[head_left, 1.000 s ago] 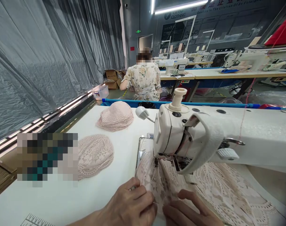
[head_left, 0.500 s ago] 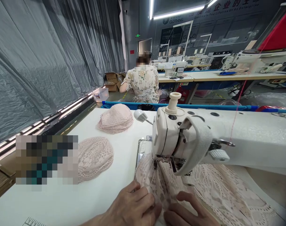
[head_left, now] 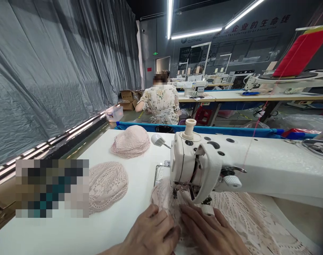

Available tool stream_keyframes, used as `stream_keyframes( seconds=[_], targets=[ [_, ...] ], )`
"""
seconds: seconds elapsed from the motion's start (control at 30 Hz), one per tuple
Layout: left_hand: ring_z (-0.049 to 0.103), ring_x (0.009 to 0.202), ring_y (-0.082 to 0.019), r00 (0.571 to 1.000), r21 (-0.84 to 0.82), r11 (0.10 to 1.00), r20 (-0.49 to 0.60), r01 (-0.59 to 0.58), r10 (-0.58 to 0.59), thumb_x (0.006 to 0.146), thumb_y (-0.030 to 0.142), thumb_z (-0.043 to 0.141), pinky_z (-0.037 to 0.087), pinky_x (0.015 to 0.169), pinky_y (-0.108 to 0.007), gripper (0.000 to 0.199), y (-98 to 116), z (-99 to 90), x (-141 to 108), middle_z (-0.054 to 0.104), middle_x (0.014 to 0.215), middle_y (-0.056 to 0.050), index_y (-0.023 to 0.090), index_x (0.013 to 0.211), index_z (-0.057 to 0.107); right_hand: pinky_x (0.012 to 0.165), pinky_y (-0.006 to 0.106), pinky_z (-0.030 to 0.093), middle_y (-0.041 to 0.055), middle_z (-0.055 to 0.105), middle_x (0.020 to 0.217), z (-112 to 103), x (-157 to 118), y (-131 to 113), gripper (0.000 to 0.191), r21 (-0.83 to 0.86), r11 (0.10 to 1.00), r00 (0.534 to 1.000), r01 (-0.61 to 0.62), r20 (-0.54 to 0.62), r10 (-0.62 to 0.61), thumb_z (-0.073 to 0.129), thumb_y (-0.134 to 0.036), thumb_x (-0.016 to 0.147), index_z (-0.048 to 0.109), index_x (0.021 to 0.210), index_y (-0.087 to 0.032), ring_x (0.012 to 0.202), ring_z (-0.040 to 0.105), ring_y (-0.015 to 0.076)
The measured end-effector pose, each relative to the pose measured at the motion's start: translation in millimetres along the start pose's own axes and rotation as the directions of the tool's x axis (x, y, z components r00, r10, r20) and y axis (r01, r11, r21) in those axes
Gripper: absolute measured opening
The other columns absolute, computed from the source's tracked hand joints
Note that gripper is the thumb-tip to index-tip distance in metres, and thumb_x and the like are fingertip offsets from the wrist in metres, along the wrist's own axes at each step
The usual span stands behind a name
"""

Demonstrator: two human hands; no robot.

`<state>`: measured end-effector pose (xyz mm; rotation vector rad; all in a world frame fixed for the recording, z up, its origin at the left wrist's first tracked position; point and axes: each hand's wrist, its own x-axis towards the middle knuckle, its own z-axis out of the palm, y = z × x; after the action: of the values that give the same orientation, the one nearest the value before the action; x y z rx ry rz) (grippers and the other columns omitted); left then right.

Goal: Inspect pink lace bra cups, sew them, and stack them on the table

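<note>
Pale pink lace fabric [head_left: 165,193] lies under the needle and presser foot [head_left: 175,193] of a white sewing machine [head_left: 188,159]. My left hand [head_left: 152,230] is closed at the fabric's near left edge, fingers curled and pinching the lace. To its right, my right hand [head_left: 213,232] rests with fingers stretched out flat on the lace, close below the machine head. Its fingertips are just short of the presser foot. More of the lace spreads out to the right, beneath the machine arm.
Two stacks of lace pieces, a domed stack [head_left: 131,141] and a flatter stack [head_left: 108,186], sit left on the white table [head_left: 97,233]. A blurred-out patch covers the far left. Beyond the blue cloth edge [head_left: 140,125], a person [head_left: 161,101] sits at another sewing table.
My right hand has slid forward and its bent fingers have straightened over the lace. My left hand stays nearly in place. The view has tipped up slightly.
</note>
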<state>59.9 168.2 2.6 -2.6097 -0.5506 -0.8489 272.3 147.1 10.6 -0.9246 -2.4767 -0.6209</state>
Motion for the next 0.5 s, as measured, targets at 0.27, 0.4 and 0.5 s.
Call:
stream_keyframes(
  seconds=[0.27,0.4,0.5],
  targets=[
    [0.056,0.074,-0.017,0.976,-0.047,0.997,0.208,0.068,-0.056,0.086,0.039,0.067,0.041,0.069,-0.033,0.030,-22,-0.6,15,0.060,0.082,-0.002,0.012,0.093,0.057,0.085,0.042,0.040,0.0122,0.072,0.107,21,5,11,0.064,-0.133,0.991,0.998,-0.012,-0.059,0.004,0.025,-0.059,0.098,0.060,0.118,-0.009,0.088,0.065,0.0253],
    [0.057,0.079,-0.019,0.967,-0.047,0.994,0.241,0.094,-0.080,0.083,0.044,0.069,0.041,0.073,-0.034,0.038,-28,4.1,16,0.061,0.088,-0.003,0.012,0.096,0.056,0.085,0.041,0.039,0.0139,0.070,0.110,26,2,14,0.069,-0.106,0.994,0.998,-0.034,-0.055,0.028,0.031,-0.063,0.095,0.052,0.129,-0.007,0.095,0.062,0.0273],
    [0.057,0.082,-0.019,0.965,-0.047,0.994,0.250,0.096,-0.081,0.085,0.041,0.067,0.041,0.075,-0.035,0.035,-28,6.0,16,0.061,0.091,-0.003,0.011,0.101,0.055,0.082,0.042,0.040,0.0141,0.071,0.106,30,1,16,0.069,-0.068,0.996,0.997,-0.063,-0.053,0.060,0.032,-0.058,0.096,0.039,0.141,-0.007,0.095,0.061,0.0290]
  ],
)
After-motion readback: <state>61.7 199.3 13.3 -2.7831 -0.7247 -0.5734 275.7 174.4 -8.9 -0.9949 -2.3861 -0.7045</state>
